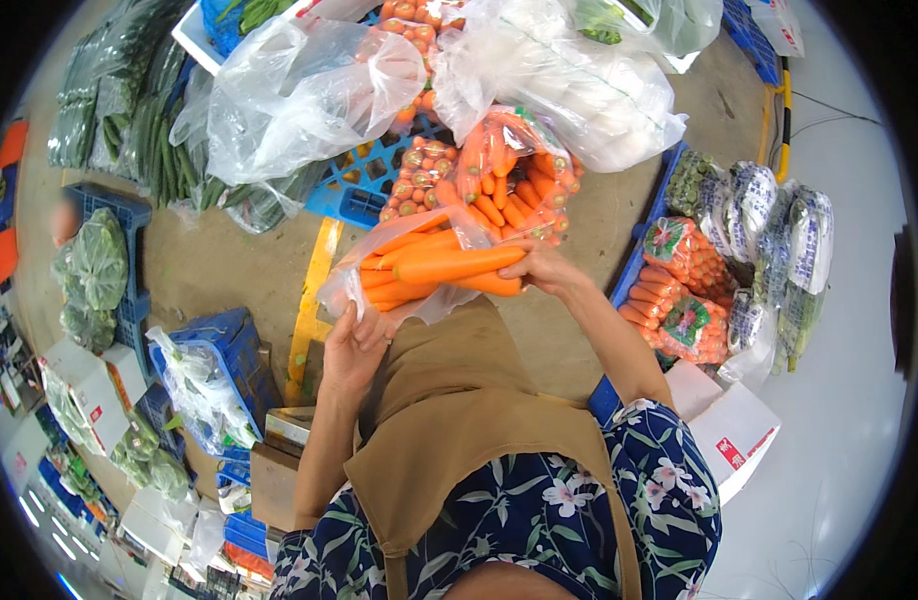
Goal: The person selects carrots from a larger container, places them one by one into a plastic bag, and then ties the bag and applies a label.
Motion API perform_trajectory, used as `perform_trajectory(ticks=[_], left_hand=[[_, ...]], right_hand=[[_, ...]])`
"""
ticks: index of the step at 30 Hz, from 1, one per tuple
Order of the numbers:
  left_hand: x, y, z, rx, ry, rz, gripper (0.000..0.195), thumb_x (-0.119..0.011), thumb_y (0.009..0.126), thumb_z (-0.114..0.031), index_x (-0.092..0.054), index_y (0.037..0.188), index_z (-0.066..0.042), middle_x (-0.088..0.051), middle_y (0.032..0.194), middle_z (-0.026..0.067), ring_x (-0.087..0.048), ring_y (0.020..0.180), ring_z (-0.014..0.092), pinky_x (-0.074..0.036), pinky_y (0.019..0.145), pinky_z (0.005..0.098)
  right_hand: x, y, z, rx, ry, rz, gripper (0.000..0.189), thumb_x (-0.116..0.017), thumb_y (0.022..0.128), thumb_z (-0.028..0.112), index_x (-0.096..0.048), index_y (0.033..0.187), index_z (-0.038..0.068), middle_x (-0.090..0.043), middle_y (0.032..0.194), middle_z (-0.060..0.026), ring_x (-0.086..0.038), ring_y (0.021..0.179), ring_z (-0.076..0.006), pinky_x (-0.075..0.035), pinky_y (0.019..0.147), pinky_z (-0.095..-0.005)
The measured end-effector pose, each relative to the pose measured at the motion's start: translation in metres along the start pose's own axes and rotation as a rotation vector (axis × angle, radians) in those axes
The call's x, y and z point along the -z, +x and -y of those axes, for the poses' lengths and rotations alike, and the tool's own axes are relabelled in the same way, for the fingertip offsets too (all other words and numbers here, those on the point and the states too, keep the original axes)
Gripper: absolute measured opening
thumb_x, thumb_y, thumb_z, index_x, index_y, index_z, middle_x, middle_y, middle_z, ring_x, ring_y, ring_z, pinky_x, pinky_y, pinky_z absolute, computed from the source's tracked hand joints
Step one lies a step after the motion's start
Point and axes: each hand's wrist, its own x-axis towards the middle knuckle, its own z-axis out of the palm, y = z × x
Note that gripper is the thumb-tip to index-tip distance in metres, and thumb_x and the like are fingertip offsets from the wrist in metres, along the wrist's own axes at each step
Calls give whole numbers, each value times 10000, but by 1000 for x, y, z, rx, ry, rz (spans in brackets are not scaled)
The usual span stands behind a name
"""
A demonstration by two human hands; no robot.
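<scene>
In front of my apron, a clear plastic bag (331,289) holds several carrots (410,281). My left hand (360,339) pinches the bag's gathered edge at its lower left. At the bag's right side, my right hand (543,267) grips the end of a large carrot (459,262), which lies over the others; a second carrot end (496,284) sits just beneath it, and whether my fingers hold that too is unclear. Just beyond stands an opened clear bag of carrots (515,184), its contents showing through a wide gap. Packed carrots (420,176) lie beside it.
A blue plastic pallet (354,199) lies under the carrot bags. Large filled plastic bags (301,105) rest beyond them. Bagged cucumbers (166,150) lie at the far left, a blue crate (230,352) nearer. More bagged carrots (695,330) and a white box (729,435) stand at right.
</scene>
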Motion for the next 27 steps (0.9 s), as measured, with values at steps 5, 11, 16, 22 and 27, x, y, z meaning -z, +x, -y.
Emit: perform_trajectory(ticks=[5,11,16,22,27], left_hand=[[-1,-9,1,6,18,-107,220,-472,955,-297,-493,800,-143,-349,580,-49,-301,484,81,-352,664,284],[10,-9,-10,-54,4,-267,164,-481,946,-269,-513,883,-122,-331,547,-55,-283,461,73,-311,614,262],[17,-13,-3,-41,-7,-299,179,-483,942,-268,-545,970,-102,-328,525,-58,-274,435,73,-310,609,266],[11,3,-10,-17,41,-255,227,-501,933,-283,-539,1078,-112,-330,526,-61,-281,440,70,-339,635,269],[-1,9,-6,-31,35,-311,319,-499,934,-287,-507,1214,-133,-323,523,-62,-286,438,71,-361,655,264]], right_hand=[[-67,75,-15,-33,-323,39,532,-678,747,106,-513,1246,27,-626,1038,-104,-605,898,-210,-499,731,-355],[-56,126,-66,482,-906,-222,477,-654,761,261,-566,1142,-12,-662,895,-186,-629,845,-296,-488,778,-380],[9,94,-11,572,-532,-626,250,-598,798,130,-618,1019,14,-646,829,-146,-614,791,-287,-492,714,-399],[88,179,-49,260,-1423,-612,762,-667,730,291,-290,1354,70,-552,1105,-243,-561,944,-427,-461,854,-472],[64,164,-5,-68,-1495,-362,843,-674,701,352,-248,1381,93,-529,1169,-225,-526,1059,-388,-414,891,-517]])
